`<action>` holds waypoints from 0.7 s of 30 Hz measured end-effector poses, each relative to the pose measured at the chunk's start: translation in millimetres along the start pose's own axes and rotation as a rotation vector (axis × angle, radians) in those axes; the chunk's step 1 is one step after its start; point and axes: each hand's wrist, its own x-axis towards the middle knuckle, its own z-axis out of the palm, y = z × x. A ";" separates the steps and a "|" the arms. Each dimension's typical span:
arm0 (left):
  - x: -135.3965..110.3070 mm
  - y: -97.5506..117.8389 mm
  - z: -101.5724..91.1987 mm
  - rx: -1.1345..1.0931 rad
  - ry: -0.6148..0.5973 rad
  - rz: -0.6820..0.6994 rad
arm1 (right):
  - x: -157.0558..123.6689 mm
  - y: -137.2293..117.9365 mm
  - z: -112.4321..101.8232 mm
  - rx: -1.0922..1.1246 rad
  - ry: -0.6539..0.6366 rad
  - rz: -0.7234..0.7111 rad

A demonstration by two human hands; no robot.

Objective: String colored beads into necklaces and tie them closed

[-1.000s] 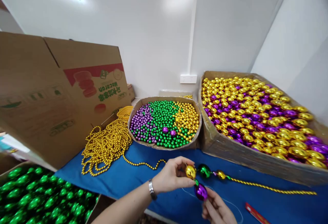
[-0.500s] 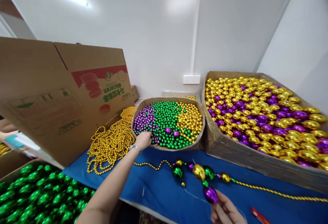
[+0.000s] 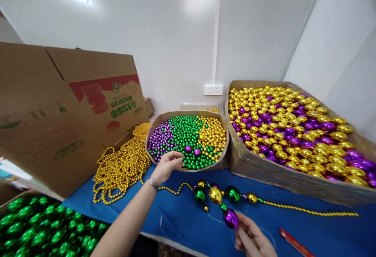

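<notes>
Four cardboard containers crowd the blue-covered desk (image 3: 182, 221). A tall printed brown cardboard box (image 3: 58, 112) stands at the left. A wide carton of gold and purple oval beads (image 3: 293, 139) is at the right, and a carton of green oval beads (image 3: 44, 225) at the lower left. A round cardboard tray of small purple, green and gold beads (image 3: 188, 139) sits in the middle.

A heap of gold bead strands (image 3: 123, 167) lies just left of the tray. In front of the tray lies a partly strung garland of gold, green and purple beads (image 3: 216, 195), its gold tail running rightward. Its shiny purple oval bead (image 3: 230, 218) hangs at the near end.

The beads look light, hard-shelled and slick, and the thread looks limp. A pinch across a big bead's middle seems the surest hold.

The left hand (image 3: 169, 165) rests at the tray's near rim, fingers curled toward the thumb. Whether it pinches a bead, I cannot tell. The right hand (image 3: 252, 239), at the bottom edge, grips the shiny purple oval bead in its fingertips.
</notes>
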 end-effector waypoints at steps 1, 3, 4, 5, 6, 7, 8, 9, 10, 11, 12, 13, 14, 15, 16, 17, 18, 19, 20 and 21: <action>-8.1 5.5 8.5 -0.230 -0.039 -0.001 | 0.1 0.2 1.2 -0.005 0.001 -0.008; -22.0 15.7 24.4 -0.685 -0.116 -0.044 | 0.6 1.5 1.7 -0.027 0.000 -0.025; -27.3 20.0 31.3 -0.844 -0.146 -0.079 | 0.8 2.4 1.1 -0.043 -0.003 -0.031; -31.6 23.6 37.2 -0.929 -0.169 -0.114 | 1.1 3.3 0.1 -0.061 -0.005 -0.037; -34.7 26.6 42.3 -0.976 -0.184 -0.143 | 1.2 4.2 -1.2 -0.078 -0.006 -0.038; -37.1 29.1 46.6 -1.004 -0.196 -0.166 | 1.2 4.8 -2.4 -0.092 -0.008 -0.035; -39.0 31.0 50.3 -1.018 -0.209 -0.184 | 1.0 4.9 -3.2 -0.100 -0.004 -0.031; -40.5 32.7 53.4 -1.026 -0.222 -0.199 | 0.4 4.4 -3.3 -0.104 0.001 -0.026; -41.9 34.0 56.1 -1.031 -0.234 -0.211 | -0.4 3.3 -2.8 -0.102 0.011 -0.026; -43.1 35.1 58.4 -1.033 -0.245 -0.219 | -1.5 1.6 -1.6 -0.098 0.022 -0.028; -44.1 35.7 60.2 -1.032 -0.252 -0.223 | -2.8 -0.6 0.0 -0.093 0.032 -0.030; -44.5 36.0 61.4 -1.024 -0.256 -0.223 | -4.0 -2.8 1.7 -0.089 0.041 -0.035; -44.3 35.5 61.7 -1.006 -0.255 -0.215 | -5.2 -4.9 3.2 -0.087 0.048 -0.039; -43.0 34.2 61.0 -0.973 -0.245 -0.197 | -6.0 -6.4 4.0 -0.088 0.052 -0.042; -40.5 32.0 59.2 -0.916 -0.224 -0.166 | -6.5 -7.1 3.9 -0.089 0.053 -0.043; -36.7 28.8 56.3 -0.827 -0.185 -0.117 | -6.7 -6.9 2.9 -0.091 0.051 -0.042; -31.8 24.6 52.4 -0.695 -0.126 -0.052 | -6.4 -5.8 0.9 -0.091 0.049 -0.041; -26.1 19.8 48.0 -0.505 -0.046 0.027 | -5.8 -4.0 -1.7 -0.092 0.045 -0.036; -20.0 14.4 43.2 -0.284 0.042 0.106 | -4.8 -1.7 -4.6 -0.091 0.041 -0.028; -13.8 9.0 38.5 -0.065 0.122 0.173 | -3.6 0.8 -7.5 -0.089 0.040 -0.019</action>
